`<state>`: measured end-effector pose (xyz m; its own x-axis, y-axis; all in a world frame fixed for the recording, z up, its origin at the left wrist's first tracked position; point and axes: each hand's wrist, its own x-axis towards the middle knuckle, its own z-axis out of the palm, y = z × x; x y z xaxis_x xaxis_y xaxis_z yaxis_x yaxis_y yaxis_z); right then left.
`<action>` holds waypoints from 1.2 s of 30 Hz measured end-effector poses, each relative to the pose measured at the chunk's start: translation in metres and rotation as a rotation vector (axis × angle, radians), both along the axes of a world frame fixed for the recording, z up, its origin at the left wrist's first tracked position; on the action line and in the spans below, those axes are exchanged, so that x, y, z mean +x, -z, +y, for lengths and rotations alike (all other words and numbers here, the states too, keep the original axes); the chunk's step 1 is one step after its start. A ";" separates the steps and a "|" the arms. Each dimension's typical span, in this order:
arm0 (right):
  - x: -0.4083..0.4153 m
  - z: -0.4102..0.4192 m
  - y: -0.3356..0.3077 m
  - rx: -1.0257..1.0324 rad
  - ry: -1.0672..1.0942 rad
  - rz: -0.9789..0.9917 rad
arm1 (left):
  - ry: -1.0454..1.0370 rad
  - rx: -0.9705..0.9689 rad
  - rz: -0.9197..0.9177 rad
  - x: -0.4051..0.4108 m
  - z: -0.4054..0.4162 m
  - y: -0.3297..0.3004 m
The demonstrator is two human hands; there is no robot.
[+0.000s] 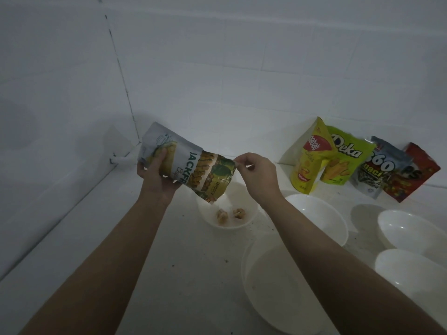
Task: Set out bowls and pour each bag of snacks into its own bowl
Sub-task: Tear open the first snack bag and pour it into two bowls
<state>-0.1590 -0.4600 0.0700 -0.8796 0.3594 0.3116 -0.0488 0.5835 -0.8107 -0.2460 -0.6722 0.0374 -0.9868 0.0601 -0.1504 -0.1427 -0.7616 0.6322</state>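
A white and yellow jackfruit chips bag (193,165) is tilted mouth-down over a small white bowl (249,213). My left hand (157,175) grips the bag's upper body. My right hand (256,175) pinches the bag's open top edge. Two pale chips (229,215) lie in the bowl beneath the mouth. Three more white bowls stand to the right: one (321,213) behind my right arm, one (411,228) farther right, and one (416,274) nearer me. A larger bowl (266,286) lies partly under my right forearm.
Several unopened snack bags lean on the tiled back wall: a yellow bag (312,158), a green Deka bag (343,158), a grey bag (377,170) and a red bag (416,175). A white tiled side wall closes the left. Dark crumbs dot the white counter (169,262).
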 end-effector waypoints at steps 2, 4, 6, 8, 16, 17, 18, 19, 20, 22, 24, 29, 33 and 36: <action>-0.002 -0.001 -0.004 0.012 -0.008 0.019 | -0.001 0.002 0.004 0.000 -0.002 -0.002; -0.003 -0.001 -0.007 0.025 -0.006 0.045 | 0.002 0.015 0.010 0.000 -0.003 -0.004; -0.005 -0.002 -0.008 0.046 -0.017 0.039 | 0.001 0.025 0.033 0.001 -0.003 -0.005; -0.006 -0.001 -0.007 0.047 -0.001 0.056 | 0.006 0.018 0.037 0.003 -0.002 -0.007; -0.002 -0.003 -0.007 0.005 0.038 0.146 | 0.007 0.023 0.042 0.008 0.005 -0.008; -0.002 -0.003 -0.006 0.003 0.044 0.156 | 0.006 0.022 0.043 0.009 0.005 -0.009; -0.001 -0.002 -0.005 -0.004 0.042 0.162 | 0.003 0.022 0.046 0.009 0.006 -0.009; 0.000 -0.002 -0.004 -0.009 0.029 0.156 | -0.001 0.022 0.047 0.009 0.006 -0.010; 0.000 -0.002 -0.004 -0.008 0.014 0.144 | -0.007 0.019 0.046 0.008 0.005 -0.011; 0.000 -0.001 -0.004 0.008 0.006 0.141 | -0.011 0.005 0.045 0.007 0.004 -0.011; 0.000 -0.001 -0.003 0.003 -0.006 0.135 | -0.016 0.008 0.038 0.007 0.004 -0.012; -0.003 -0.005 -0.005 -0.011 -0.019 0.129 | -0.026 0.032 0.006 0.007 0.000 -0.006; -0.003 -0.010 -0.006 0.012 -0.025 0.153 | -0.011 0.036 0.012 0.007 -0.005 -0.003; -0.004 -0.010 -0.005 0.005 -0.027 0.144 | -0.025 0.032 0.005 0.007 -0.006 -0.004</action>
<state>-0.1630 -0.4699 0.0748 -0.8350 0.3340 0.4372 -0.1802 0.5847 -0.7910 -0.2387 -0.6778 0.0415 -0.9887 0.0399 -0.1442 -0.1203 -0.7850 0.6077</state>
